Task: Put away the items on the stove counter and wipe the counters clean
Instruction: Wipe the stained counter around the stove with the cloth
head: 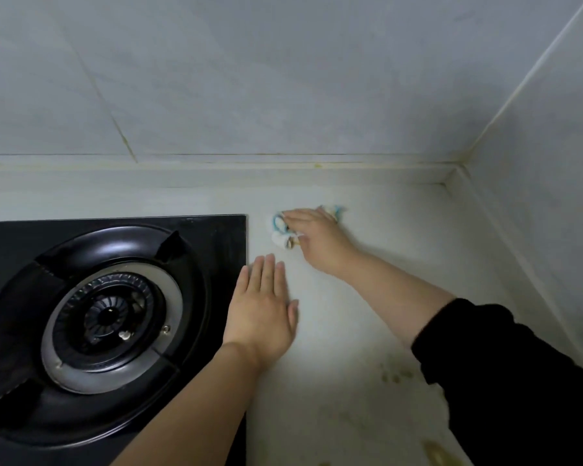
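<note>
1. Left hand (263,307): released. It lies palm down with straight fingers pointing to 12 o'clock. It rests across the right edge of the stove (212,237) and the pale counter (350,358).
2. Right hand (317,237): grasping. It reaches toward 10 o'clock and holds a bunched cloth (278,227) down against the counter. White and blue folds show past the fingertips and behind the knuckles.
3. Cloth position: on the counter, just beside the stove's rear right corner, at 1 o'clock from the left hand, apart from it.
4. Stove: black glass top at 8 o'clock in the view, with one round burner (110,317) and its black pan support.
5. Counter: small brownish spots (396,375) lie at 5 o'clock. A blurred brown patch (441,452) at the lower edge cannot be identified.
6. A black sleeve (505,381) covers the right arm at 4 o'clock.
7. Grey tiled walls (283,79) meet in a corner at 2 o'clock.
</note>
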A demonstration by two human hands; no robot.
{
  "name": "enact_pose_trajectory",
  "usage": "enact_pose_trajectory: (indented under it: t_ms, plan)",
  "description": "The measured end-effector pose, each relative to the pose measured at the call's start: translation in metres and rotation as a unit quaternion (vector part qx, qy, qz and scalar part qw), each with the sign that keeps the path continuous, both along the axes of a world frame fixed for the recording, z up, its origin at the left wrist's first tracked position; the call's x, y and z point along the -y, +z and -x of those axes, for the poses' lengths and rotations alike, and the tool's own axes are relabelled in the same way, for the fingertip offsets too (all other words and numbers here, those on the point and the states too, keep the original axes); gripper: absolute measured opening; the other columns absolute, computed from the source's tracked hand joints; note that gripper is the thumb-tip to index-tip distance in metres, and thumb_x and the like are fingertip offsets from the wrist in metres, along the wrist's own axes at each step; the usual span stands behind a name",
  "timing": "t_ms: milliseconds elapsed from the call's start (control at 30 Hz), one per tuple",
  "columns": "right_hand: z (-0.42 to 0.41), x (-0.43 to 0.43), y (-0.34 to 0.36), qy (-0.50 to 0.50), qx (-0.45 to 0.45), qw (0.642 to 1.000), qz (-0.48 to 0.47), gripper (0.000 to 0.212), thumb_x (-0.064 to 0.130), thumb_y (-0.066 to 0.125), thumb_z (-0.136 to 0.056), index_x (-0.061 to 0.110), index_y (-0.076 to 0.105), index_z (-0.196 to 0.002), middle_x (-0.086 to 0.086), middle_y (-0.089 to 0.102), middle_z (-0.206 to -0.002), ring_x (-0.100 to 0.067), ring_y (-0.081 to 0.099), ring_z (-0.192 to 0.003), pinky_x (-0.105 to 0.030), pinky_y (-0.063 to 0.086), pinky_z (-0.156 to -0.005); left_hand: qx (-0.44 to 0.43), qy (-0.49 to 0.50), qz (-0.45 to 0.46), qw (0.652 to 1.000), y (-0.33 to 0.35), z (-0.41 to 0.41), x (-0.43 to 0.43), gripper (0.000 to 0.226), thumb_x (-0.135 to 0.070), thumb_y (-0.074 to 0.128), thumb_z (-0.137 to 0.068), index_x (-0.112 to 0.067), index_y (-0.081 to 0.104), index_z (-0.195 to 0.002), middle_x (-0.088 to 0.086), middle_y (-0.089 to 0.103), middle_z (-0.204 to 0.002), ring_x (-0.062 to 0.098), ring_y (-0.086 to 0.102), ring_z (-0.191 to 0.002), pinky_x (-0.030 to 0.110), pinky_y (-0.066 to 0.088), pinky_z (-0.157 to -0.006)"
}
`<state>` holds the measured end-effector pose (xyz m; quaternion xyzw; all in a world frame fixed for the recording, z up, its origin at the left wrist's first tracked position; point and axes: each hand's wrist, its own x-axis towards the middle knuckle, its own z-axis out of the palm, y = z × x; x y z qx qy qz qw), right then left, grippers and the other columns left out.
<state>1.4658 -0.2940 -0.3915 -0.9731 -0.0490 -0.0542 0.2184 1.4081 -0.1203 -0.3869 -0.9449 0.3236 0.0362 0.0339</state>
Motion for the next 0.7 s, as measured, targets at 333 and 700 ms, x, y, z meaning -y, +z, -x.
enact_pose_trajectory:
  t_ms: [333, 700]
  plan:
    - [0.021, 0.066, 0.012, -0.07, -0.036, 0.996, 0.031, 0.048, -0.003, 0.047, -0.079, 0.002, 0.056, -0.126, -0.015, 0.057, -0.13, -0.033, 0.052, -0.122, -0.053, 0.036, -0.103, -0.023, 0.007, -0.034, 0.999, 0.007, 0.001, 0.001, 0.064, -0.036, 0.008, -0.097, 0.001, -0.004, -0.148, 0.02, -0.004, -0.157, 0.031, -0.005, -0.146, 0.041, -0.006, -0.117]
    - [0.193, 0.064, 0.006, -0.018, -0.034, 0.999, 0.018, 0.048, 0.013, 0.043, -0.082, 0.01, 0.057, -0.128, -0.004, 0.055, -0.134, -0.017, 0.05, -0.125, -0.048, 0.023, -0.112, -0.054, -0.074, -0.03, 0.995, -0.001, 0.008, 0.006, 0.062, -0.042, 0.003, -0.099, -0.009, -0.012, -0.149, 0.013, -0.017, -0.157, 0.026, -0.017, -0.145, 0.036, -0.005, -0.117]
